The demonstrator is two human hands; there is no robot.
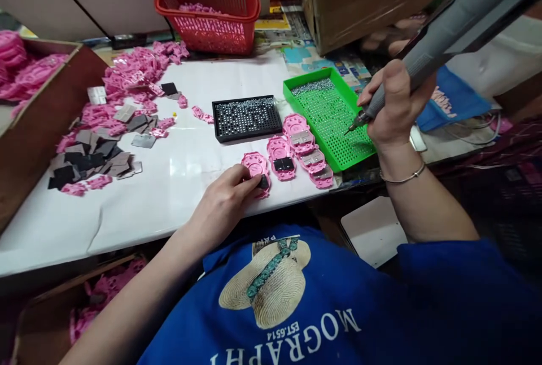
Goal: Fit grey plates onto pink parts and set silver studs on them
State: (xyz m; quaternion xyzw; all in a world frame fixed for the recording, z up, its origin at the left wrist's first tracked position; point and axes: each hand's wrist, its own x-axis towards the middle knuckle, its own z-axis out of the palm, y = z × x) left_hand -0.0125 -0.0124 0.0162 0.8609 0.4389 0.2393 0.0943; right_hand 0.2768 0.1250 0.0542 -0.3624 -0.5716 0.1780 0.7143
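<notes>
My left hand [224,196] is at the table's front edge, fingers closed on a pink plastic casing [254,163]. Its fingertips touch a small black plate [264,183] on the casing's lower part and partly hide it. My right hand [398,100] grips a grey electric screwdriver [427,57], held tilted above the green tray [334,122] with its bit pointing down to the left. Beside the held casing lies another pink casing with a black plate [283,165]. Further right, several pink casings with grey plates [312,159] overlap in a row.
A black perforated tray [248,119] holds small screws, as does the green tray. Pink parts [135,74] and black and grey plates [91,156] are heaped on the left. A red basket [212,29] and cardboard boxes [351,1] stand behind. Another person's hand is blurred beyond my right hand.
</notes>
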